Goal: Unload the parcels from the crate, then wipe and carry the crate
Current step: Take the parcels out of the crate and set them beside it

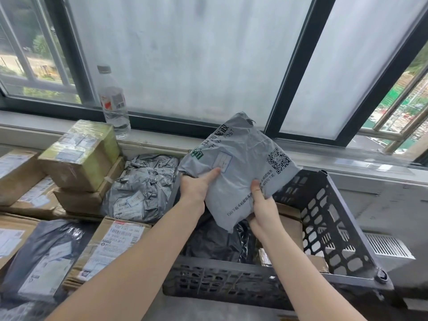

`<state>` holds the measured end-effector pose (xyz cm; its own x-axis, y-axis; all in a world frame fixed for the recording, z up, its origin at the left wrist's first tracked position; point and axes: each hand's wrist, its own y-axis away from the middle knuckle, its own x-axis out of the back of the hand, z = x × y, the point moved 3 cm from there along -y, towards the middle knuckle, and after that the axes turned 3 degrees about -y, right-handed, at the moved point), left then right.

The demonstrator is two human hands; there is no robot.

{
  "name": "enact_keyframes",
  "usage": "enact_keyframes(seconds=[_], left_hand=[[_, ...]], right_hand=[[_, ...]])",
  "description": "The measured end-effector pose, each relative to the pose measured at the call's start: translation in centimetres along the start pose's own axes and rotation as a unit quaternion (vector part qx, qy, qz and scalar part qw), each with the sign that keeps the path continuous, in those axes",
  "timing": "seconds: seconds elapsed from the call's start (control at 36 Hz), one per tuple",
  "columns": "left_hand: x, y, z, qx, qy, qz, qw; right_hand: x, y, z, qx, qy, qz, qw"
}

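A grey plastic mail bag with a QR code and printed text is held up above the dark grey perforated crate. My left hand grips its left edge, thumb on top. My right hand grips its lower right edge. Inside the crate lie a black plastic parcel and cardboard boxes, partly hidden by the bag and my arms.
Left of the crate sit unloaded parcels: a crumpled grey bag, stacked cardboard boxes, a labelled box and a black bag. A water bottle stands on the window sill. A white radiator grille is at right.
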<state>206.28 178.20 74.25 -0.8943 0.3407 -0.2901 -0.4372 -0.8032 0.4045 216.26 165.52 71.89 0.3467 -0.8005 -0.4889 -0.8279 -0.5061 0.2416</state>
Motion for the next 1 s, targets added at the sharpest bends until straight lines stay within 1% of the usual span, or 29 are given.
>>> enact_keyframes(seconds=[0.06,0.14,0.19,0.25,0.31,0.39,0.44,0.53,0.69,0.81,1.0], left_hand=[[0.6,-0.3,0.5,-0.021,-0.013,0.022,0.999],[1.6,-0.9,1.2,-0.074,-0.073,0.058,0.993],[2.0,-0.8,2.1,-0.102,-0.113,0.059,0.987],[2.4,-0.8,3.0,-0.122,-0.133,0.049,0.982],[2.9,-0.7,4.0,-0.142,-0.151,0.034,0.978],[3.9,-0.5,5.7,-0.170,-0.170,0.011,0.971],[4.7,-0.2,7.0,-0.175,-0.164,0.000,0.971],[5.9,0.2,8.7,-0.172,-0.140,-0.024,0.975],[9.0,0.4,11.3,-0.176,-0.110,-0.037,0.977],[11.4,0.4,12.8,-0.183,-0.091,-0.036,0.978],[16.1,2.4,15.1,-0.200,-0.093,-0.014,0.975]], right_hand=[[0.4,-0.2,0.0,-0.011,0.043,0.013,0.999],[1.4,-0.8,-0.6,-0.024,0.084,0.056,0.995],[2.1,-1.4,-1.6,-0.003,0.150,0.094,0.984],[2.5,-1.7,-2.9,0.039,0.269,0.122,0.954],[2.3,-1.7,-4.2,0.080,0.381,0.128,0.912],[0.8,-1.4,-5.7,0.156,0.486,0.088,0.855],[-0.9,-1.0,-6.1,0.180,0.530,0.040,0.828],[-4.1,0.5,-6.4,0.187,0.534,-0.002,0.824],[-10.0,2.8,-6.0,0.198,0.554,0.015,0.809],[-13.1,4.2,-5.1,0.201,0.548,0.019,0.812],[-16.9,7.3,-3.2,0.213,0.508,0.016,0.835]])
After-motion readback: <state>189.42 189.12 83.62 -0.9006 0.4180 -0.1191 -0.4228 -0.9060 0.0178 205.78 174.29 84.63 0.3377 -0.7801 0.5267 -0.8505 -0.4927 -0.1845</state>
